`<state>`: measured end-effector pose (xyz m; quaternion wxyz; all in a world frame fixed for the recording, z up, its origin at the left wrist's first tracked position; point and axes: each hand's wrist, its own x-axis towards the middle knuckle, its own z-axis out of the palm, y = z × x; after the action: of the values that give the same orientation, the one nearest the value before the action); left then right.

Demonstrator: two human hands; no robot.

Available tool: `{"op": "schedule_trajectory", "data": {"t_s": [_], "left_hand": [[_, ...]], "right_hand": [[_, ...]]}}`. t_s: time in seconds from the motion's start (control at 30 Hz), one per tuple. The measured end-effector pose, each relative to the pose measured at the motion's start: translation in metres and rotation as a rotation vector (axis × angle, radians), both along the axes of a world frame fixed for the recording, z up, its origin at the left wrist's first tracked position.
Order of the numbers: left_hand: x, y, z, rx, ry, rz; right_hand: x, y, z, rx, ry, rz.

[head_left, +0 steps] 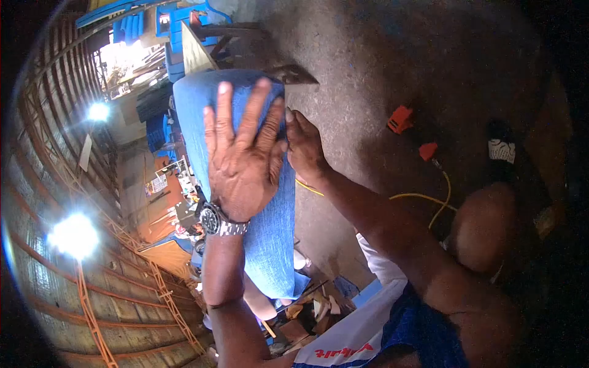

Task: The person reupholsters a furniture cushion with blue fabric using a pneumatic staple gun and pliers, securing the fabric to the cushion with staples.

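One long, round-ended piece covered in blue denim-like cloth (270,251), located in front of the wearer, beneath the left hand, with a loose corner at its near end. Bare left hand (241,158): palm laid flat on the cloth, fingers spread apart; steel-banded wristwatch with black dial (210,219) on the wrist. Bare right hand (305,147): at the piece's right-hand edge, thumb uppermost; its far side is hidden, so whether it clamps the edge cannot be told. Handling, by judgement: broad, even palm pressure to keep the weave smooth; any pull at the edge steady and square to it, lest creases form. Outward: grey concrete floor (356,73), two orange-red objects (400,119), thin yellow hose (423,196), heap of mixed offcuts (319,313)
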<state>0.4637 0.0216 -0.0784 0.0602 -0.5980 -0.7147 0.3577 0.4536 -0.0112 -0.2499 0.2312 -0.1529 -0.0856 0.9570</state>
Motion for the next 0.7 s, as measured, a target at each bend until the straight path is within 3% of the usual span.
{"op": "schedule_trajectory", "data": {"t_s": [0.07, 0.13, 0.2, 0.33, 0.43, 0.47, 0.5, 0.57, 0.63, 0.7], "left_hand": [[0.003, 0.001, -0.008, -0.131, 0.093, 0.014], [0.015, -0.013, -0.022, -0.292, 0.223, 0.028], [0.024, -0.026, -0.026, -0.285, 0.262, 0.028], [0.059, -0.044, -0.016, -0.303, 0.167, 0.142], [0.058, -0.037, 0.041, -0.121, -0.733, 0.328], [0.048, -0.038, 0.053, 0.193, -0.819, 0.240], [0.035, -0.027, 0.060, 0.363, -0.756, 0.284], [0.009, -0.005, 0.074, 0.722, -0.651, 0.373], [-0.056, 0.004, 0.072, 0.675, -0.468, 0.406], [-0.105, -0.003, 0.040, 0.713, -0.615, 0.415]], "right_hand": [[0.002, 0.006, 0.004, -0.090, 0.052, 0.042], [-0.012, -0.013, -0.001, 0.067, 0.057, -0.220], [-0.019, -0.014, -0.014, 0.158, 0.086, -0.226], [0.009, 0.007, 0.006, -0.260, 0.195, 0.018], [-0.033, -0.018, -0.026, 0.293, 0.010, -0.247], [-0.046, -0.029, -0.038, 0.432, -0.058, -0.347], [-0.059, -0.039, -0.049, 0.558, -0.137, -0.449], [-0.046, -0.028, -0.034, 0.391, -0.072, -0.355], [-0.026, -0.013, -0.010, 0.127, -0.020, -0.219], [-0.020, -0.007, -0.004, 0.079, 0.047, -0.222]]}}
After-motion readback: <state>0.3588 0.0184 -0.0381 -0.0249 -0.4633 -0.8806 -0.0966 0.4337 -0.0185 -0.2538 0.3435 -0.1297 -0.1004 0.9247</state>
